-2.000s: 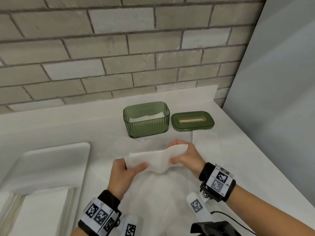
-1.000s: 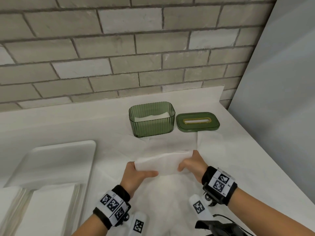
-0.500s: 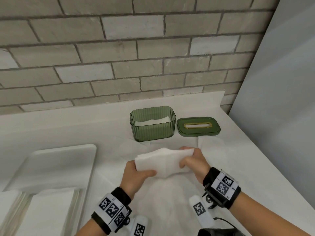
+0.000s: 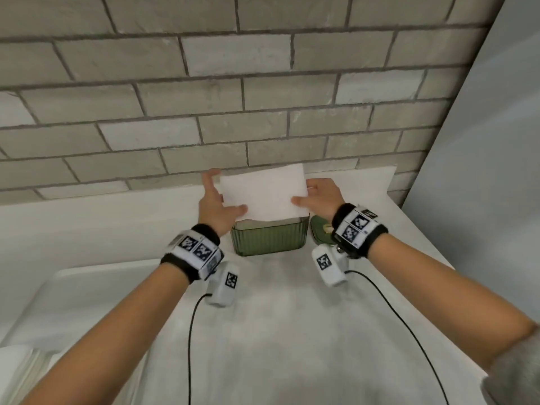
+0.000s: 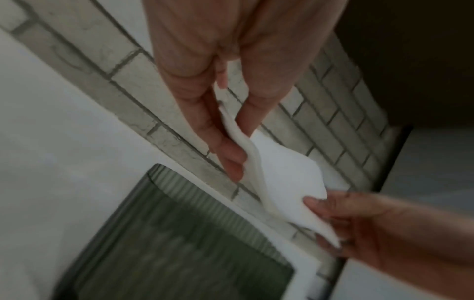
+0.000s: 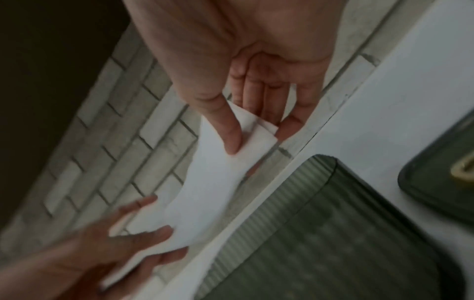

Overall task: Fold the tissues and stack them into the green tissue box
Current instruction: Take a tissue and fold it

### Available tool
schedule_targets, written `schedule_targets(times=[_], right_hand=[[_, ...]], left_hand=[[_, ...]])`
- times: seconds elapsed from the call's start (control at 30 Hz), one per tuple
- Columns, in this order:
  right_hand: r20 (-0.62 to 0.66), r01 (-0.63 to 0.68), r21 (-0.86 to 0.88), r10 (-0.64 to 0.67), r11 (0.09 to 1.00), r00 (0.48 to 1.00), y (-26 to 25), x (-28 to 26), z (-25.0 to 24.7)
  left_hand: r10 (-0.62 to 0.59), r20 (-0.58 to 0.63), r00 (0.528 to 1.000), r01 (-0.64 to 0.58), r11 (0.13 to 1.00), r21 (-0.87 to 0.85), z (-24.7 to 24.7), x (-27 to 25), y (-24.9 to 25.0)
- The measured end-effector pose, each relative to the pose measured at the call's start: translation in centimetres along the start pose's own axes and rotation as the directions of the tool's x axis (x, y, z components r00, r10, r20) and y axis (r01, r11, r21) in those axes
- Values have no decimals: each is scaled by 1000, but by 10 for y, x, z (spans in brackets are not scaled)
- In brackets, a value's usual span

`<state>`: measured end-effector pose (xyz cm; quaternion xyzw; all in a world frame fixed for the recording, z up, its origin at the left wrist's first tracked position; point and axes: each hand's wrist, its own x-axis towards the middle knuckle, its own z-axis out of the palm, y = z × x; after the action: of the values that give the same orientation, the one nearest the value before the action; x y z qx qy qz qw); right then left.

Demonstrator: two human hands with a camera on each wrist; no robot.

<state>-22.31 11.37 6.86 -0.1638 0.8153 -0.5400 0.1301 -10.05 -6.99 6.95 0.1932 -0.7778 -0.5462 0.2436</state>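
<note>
A folded white tissue (image 4: 264, 195) hangs flat just above the open green tissue box (image 4: 268, 239). My left hand (image 4: 217, 204) pinches its left edge between thumb and fingers; the same pinch shows in the left wrist view on the tissue (image 5: 279, 174). My right hand (image 4: 317, 197) pinches the right edge, thumb on top of the tissue (image 6: 218, 168). The ribbed box (image 5: 179, 233) (image 6: 333, 223) stands directly below both hands. What lies inside the box is hidden by the tissue.
The green lid (image 4: 320, 230) (image 6: 446, 182) lies flat to the right of the box, partly behind my right wrist. A white tray (image 4: 73, 293) with a tissue stack (image 4: 20, 372) sits at the left. A brick wall rises close behind the box, a grey panel at the right.
Both hands lifted the folded tissue off the counter and carried it forward, from in front of the box to just above its opening.
</note>
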Motion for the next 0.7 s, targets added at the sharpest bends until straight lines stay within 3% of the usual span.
schedule_targets(times=[0.1,0.17,0.3,0.5,0.6,0.67,0.7], right_hand=[[-41,12,-158,-18,987,999,4,20,12],[13,104,-269,-104,958,994,13,26,21],[192,200,-646,-97,737,977,24,39,34],[337,216,-823,144,525,931,14,54,51],[351,207,-873,273,443,896,6,54,57],[347,226,-887,259,402,901,1,53,61],[347,256,-887,189,384,919,-1,51,62]], left_hand=[[-75,66,995,59,975,214,15,26,-16],[-127,108,986,68,897,437,23,42,-33],[-256,287,923,-25,705,709,37,55,-35],[-393,356,848,-128,500,856,58,62,-36],[-436,389,812,-158,477,865,64,62,-38],[-398,413,819,-241,415,877,65,58,-33],[-331,425,842,-296,375,878,66,56,-31]])
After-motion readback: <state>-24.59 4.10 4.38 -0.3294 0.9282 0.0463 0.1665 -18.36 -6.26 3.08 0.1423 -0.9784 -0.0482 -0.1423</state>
